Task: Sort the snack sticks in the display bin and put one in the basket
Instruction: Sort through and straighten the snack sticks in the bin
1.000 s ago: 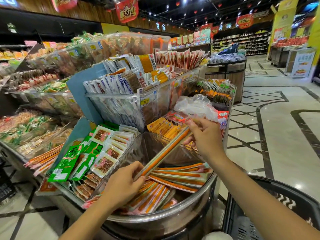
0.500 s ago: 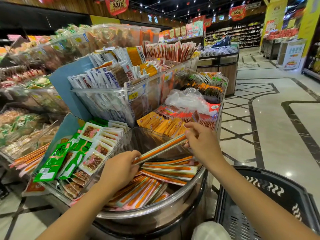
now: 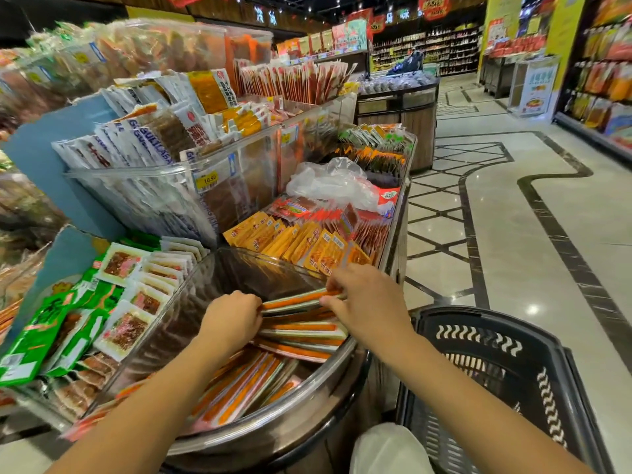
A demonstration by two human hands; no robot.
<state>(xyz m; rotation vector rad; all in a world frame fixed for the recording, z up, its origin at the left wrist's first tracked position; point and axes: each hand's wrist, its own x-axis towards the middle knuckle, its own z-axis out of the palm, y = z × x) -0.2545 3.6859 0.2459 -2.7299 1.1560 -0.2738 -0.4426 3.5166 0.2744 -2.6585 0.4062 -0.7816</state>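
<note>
A clear curved display bin [image 3: 246, 429] at the stand's front corner holds several long orange-and-white snack sticks [image 3: 239, 388] lying in loose stacks. One snack stick [image 3: 294, 300] lies nearly level just above the right-hand stack. My left hand [image 3: 232, 319] grips its left end and my right hand [image 3: 366, 302] pinches its right end. A black plastic shopping basket [image 3: 496, 336] stands on the floor to the right of the bin, below my right forearm.
Behind the bin are trays of yellow packets [image 3: 301, 241], red packets [image 3: 362, 224] and a crumpled plastic bag [image 3: 331, 183]. Green and white packets [image 3: 102, 302] fill the tray on the left. Open tiled floor [image 3: 530, 217] stretches to the right.
The held stick has come down from a steep tilt to nearly level, low over the right stack. My two hands moved closer together and the camera tipped downward toward the bin.
</note>
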